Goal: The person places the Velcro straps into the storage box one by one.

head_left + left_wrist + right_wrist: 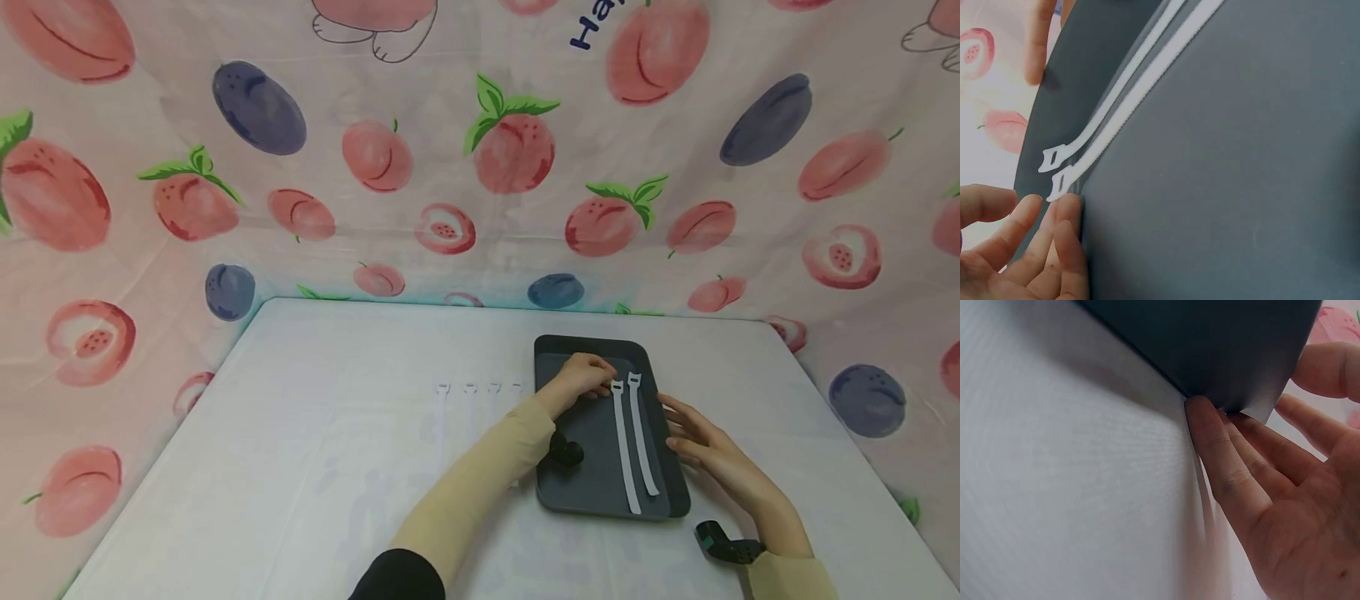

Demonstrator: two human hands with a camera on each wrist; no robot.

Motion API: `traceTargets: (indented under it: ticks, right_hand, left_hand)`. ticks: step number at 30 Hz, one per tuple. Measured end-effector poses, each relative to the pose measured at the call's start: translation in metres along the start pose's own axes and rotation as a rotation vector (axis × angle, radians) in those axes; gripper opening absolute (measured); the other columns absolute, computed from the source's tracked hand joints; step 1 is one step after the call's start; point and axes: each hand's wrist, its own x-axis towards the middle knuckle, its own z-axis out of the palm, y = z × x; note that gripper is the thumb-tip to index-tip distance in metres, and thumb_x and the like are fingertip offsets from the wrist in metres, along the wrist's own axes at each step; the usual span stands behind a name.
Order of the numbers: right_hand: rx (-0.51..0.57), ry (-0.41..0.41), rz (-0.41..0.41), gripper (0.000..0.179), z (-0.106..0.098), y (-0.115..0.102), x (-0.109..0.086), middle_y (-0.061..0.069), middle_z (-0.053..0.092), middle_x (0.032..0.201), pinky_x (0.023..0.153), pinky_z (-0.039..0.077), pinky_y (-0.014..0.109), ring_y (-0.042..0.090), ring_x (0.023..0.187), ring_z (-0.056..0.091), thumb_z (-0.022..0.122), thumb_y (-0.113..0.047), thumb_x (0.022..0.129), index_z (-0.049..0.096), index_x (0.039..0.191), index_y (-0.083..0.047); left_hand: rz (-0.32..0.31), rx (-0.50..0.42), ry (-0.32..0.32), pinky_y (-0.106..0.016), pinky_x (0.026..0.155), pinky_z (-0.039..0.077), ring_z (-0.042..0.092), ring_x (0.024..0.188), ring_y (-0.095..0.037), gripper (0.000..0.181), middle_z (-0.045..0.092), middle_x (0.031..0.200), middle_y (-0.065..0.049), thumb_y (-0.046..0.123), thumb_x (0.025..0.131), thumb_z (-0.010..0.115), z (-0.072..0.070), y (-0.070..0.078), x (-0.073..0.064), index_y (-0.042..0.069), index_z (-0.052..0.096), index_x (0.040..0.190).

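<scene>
Two white cable straps with slotted heads lie side by side, lengthwise, in a dark grey tray [585, 496]. My left hand [579, 380] reaches over the tray, its fingertips right at the head of the left strap [624, 450]. In the left wrist view the thumb stands apart from the loosely bent fingers [1029, 256], which touch the slotted head [1060, 183]. The second strap [642, 437] lies just to the right. My right hand [708, 454] rests against the tray's right side, fingers [1229, 462] extended along its outer wall and thumb apart.
Several more white straps [469, 400] lie in a row on the white table [337, 433], left of the tray and partly behind my left forearm. A fruit-patterned cloth [450, 150] hangs behind the table. Black cameras [566, 451] are worn on both wrists.
</scene>
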Motion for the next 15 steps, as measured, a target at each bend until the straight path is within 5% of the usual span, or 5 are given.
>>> traceTargets:
  ticks: [15]
  right_hand:
    - [-0.004,-0.003,-0.009,0.068,-0.0011,-0.0008,0.0004,0.029,0.020,0.155,0.103,0.038,0.063,0.051,0.140,0.025,0.052,-0.025,0.098,0.014,0.155,-0.017]
  left_hand:
    - [-0.021,-0.079,-0.037,-0.031,0.075,0.056,0.071,0.096,-0.025,0.023,0.070,0.103,-0.010,0.015,0.093,0.058,-0.0063,-0.0010,-0.0058,0.004,0.069,0.112]
